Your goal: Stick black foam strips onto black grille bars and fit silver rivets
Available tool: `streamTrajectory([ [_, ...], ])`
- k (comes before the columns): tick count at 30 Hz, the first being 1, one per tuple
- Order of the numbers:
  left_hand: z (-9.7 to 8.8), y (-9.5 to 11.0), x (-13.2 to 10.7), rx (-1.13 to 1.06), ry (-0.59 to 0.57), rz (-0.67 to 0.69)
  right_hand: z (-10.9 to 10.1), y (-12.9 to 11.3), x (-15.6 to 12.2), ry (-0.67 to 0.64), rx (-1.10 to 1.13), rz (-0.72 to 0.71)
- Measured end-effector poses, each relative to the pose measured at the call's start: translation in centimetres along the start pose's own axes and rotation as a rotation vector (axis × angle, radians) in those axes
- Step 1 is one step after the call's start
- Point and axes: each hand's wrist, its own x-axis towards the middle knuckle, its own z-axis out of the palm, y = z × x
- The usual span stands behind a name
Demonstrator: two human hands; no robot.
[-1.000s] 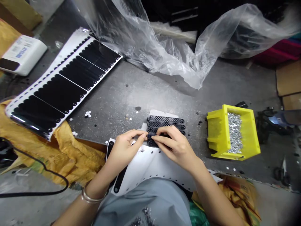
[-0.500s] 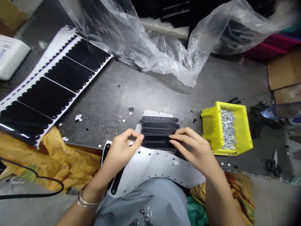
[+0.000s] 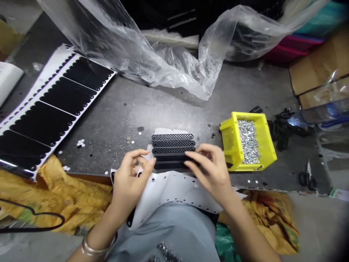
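Several narrow black plastic strips with rounded ends lie in a row in front of me. The far ones have a lattice surface, such as this lattice strip (image 3: 172,144); nearest me, a plain smooth strip (image 3: 170,165) shows. My left hand (image 3: 134,176) is beside their left ends, its thumb and index finger apart, holding nothing I can see. My right hand (image 3: 211,169) reaches over the right ends; its thumb and index finger are apart and appear to touch the plain strips. Across my lap lies a white backing sheet (image 3: 174,187) with small holes.
A yellow bin (image 3: 227,142) of small shiny metal pieces stands right. Scissors (image 3: 308,176) lie beyond it. Sheets of black stickers (image 3: 58,105) spread at left. Clear plastic film (image 3: 188,69) drapes across the back. Small white dots (image 3: 81,143) are scattered about.
The view has shifted, so the table items appear further left. My left thumb and index finger have spread apart, away from the strips' left ends. My right hand stays at the right ends.
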Motion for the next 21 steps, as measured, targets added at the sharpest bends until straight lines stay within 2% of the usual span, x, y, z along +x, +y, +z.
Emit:
streamTrajectory([
  [2, 0.5, 0.9, -1.2, -0.07, -0.002, 0.214, 0.2, -2.1, -0.3, -0.093, 0.137, -0.018],
  [4, 0.7, 2.0, -1.9, -0.13, -0.129, 0.376, -0.1, -3.5, -0.8, -0.185, 0.36, 0.008],
  [5, 0.7, 2.4, -2.0, -0.136, -0.214, 0.414, -0.4, -3.9, -1.1, -0.19, 0.453, 0.049],
  [8, 0.6, 3.4, -1.9, -0.041, -0.445, 0.518, -1.6, -3.7, -2.5, -0.21, 0.604, 0.193],
  [11, 1.0, 3.7, -1.8, 0.05, -0.589, 0.861, -2.3, -3.1, -4.6, -0.287, 0.688, 0.307],
  [13, 1.8, 3.6, -2.0, 0.069, -0.663, 1.036, -2.4, -2.6, -6.5, -0.243, 0.728, 0.396],
  [15, 2.8, 3.5, -2.6, 0.045, -0.749, 1.026, -3.1, -1.4, -8.9, -0.244, 0.72, 0.411],
  [18, 3.8, 3.4, -3.9, -0.06, -0.876, 0.802, -5.5, 2.1, -13.4, -0.435, 0.564, 0.369],
  [19, 4.0, 3.3, -4.3, -0.104, -0.924, 0.729, -6.6, 3.8, -14.8, -0.48, 0.456, 0.429],
  [21, 4.1, 3.4, -5.1, -0.196, -0.999, 0.597, -8.8, 7.2, -17.1, -0.452, 0.157, 0.726],
])
